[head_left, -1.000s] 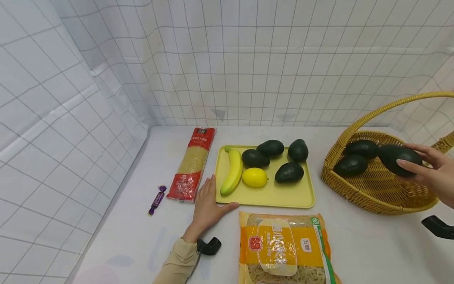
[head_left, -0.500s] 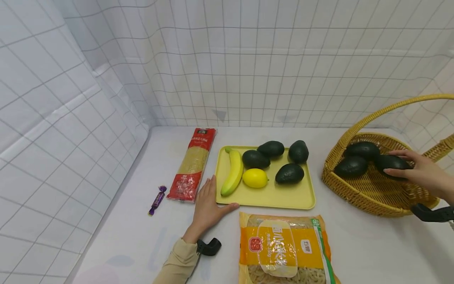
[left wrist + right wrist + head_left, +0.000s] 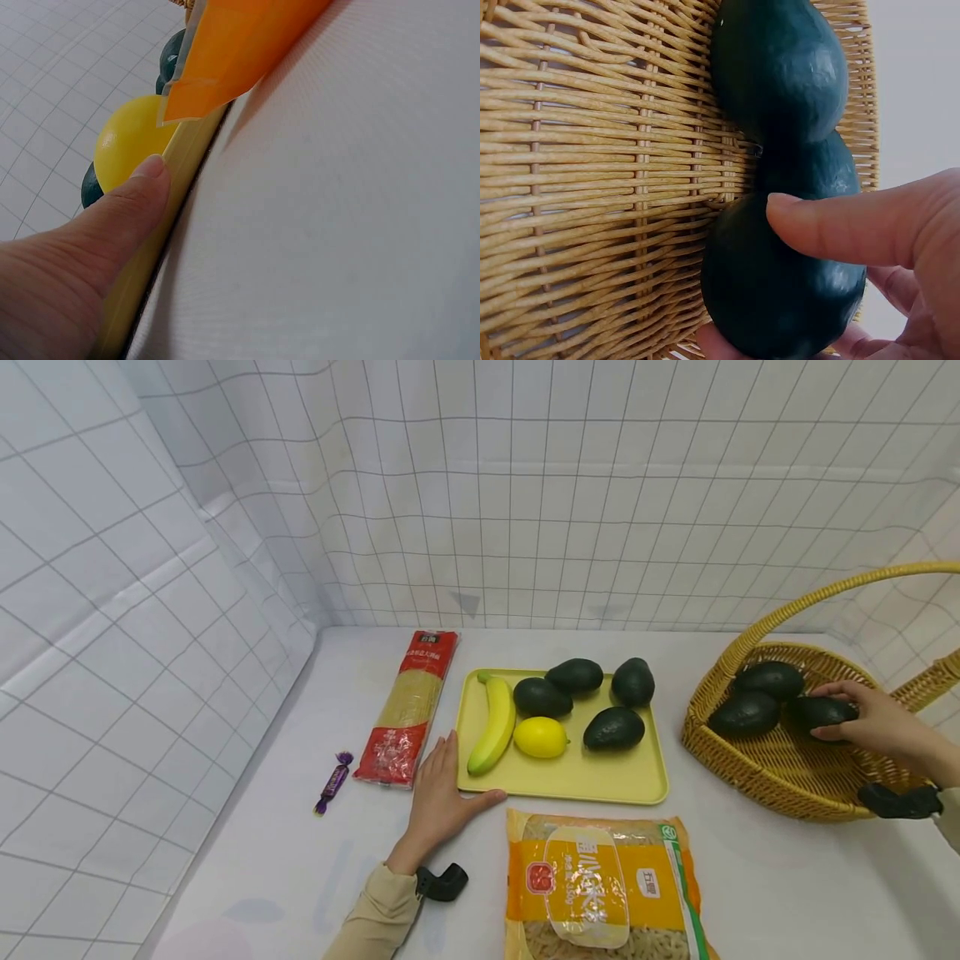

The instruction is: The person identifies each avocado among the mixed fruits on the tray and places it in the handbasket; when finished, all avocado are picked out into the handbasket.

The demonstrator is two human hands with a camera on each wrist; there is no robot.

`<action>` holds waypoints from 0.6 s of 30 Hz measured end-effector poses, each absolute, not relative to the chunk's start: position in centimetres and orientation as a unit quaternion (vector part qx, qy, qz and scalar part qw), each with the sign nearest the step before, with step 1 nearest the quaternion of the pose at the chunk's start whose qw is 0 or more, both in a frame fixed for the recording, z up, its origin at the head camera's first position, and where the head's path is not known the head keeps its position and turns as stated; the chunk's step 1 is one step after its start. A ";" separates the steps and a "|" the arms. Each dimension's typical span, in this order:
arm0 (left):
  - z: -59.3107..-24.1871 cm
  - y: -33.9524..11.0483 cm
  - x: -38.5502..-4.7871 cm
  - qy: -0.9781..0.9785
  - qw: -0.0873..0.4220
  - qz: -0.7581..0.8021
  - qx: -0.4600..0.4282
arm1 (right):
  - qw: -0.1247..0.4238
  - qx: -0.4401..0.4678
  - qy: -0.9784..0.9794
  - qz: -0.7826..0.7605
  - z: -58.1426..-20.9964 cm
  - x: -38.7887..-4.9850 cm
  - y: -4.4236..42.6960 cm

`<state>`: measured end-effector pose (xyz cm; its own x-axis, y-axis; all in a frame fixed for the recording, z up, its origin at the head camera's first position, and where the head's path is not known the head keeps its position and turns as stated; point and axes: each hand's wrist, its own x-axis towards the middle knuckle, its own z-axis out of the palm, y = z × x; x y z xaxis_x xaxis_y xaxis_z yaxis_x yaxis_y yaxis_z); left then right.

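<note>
In the head view my right hand (image 3: 887, 720) grips a dark green avocado (image 3: 817, 717) low inside the wicker basket (image 3: 757, 783), beside two other avocados. The right wrist view shows my thumb across this avocado (image 3: 780, 292) and fingers round its far side. My left hand (image 3: 442, 806) rests at the near left corner of the yellow tray (image 3: 570, 785), fingers straight along its left edge and thumb along the front edge. On the tray lie a banana (image 3: 495, 727), a lemon (image 3: 540, 737) and several avocados (image 3: 613, 728).
A red noodle packet (image 3: 407, 710) lies left of the tray, with a purple wrapped candy (image 3: 333, 783) farther left. An orange and yellow food bag (image 3: 600, 885) lies in front of the tray. The basket's handle (image 3: 817, 602) arches over it.
My right hand has lowered the avocado into the basket and shifted it left, close against the other two. My left hand has stayed in place at the tray.
</note>
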<state>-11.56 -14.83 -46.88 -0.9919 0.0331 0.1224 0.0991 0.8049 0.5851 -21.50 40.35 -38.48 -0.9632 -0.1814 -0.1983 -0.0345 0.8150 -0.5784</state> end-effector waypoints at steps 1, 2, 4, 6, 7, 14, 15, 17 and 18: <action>-46.9 -14.8 -11.6 -0.948 0.053 -0.311 -0.035 | 0.122 -0.059 0.945 -0.299 -38.5 -21.5 40.4; -46.9 -14.8 -11.6 -0.949 0.053 -0.310 -0.035 | 0.121 -0.060 0.945 -0.299 -38.6 -21.6 40.5; -46.9 -14.8 -11.6 -0.948 0.053 -0.311 -0.036 | 0.119 -0.055 0.945 -0.301 -38.6 -21.6 40.6; -46.9 -14.8 -11.6 -0.948 0.052 -0.312 -0.036 | 0.114 -0.051 0.948 -0.292 -38.7 -21.4 40.7; -46.9 -14.8 -11.6 -0.948 0.053 -0.313 -0.036 | 0.114 -0.047 0.951 -0.285 -38.6 -21.4 40.8; -47.1 -14.9 -11.7 -0.947 0.059 -0.313 -0.038 | 0.093 -0.039 0.970 -0.219 -38.3 -21.1 40.8; -47.1 -14.9 -11.7 -0.947 0.059 -0.314 -0.039 | 0.090 -0.040 0.972 -0.212 -38.3 -21.1 40.8; -47.1 -14.9 -11.7 -0.946 0.060 -0.317 -0.041 | 0.085 -0.040 0.975 -0.200 -38.2 -21.1 40.7; -47.1 -14.9 -11.7 -0.946 0.060 -0.317 -0.041 | 0.085 -0.039 0.976 -0.197 -38.2 -21.1 40.7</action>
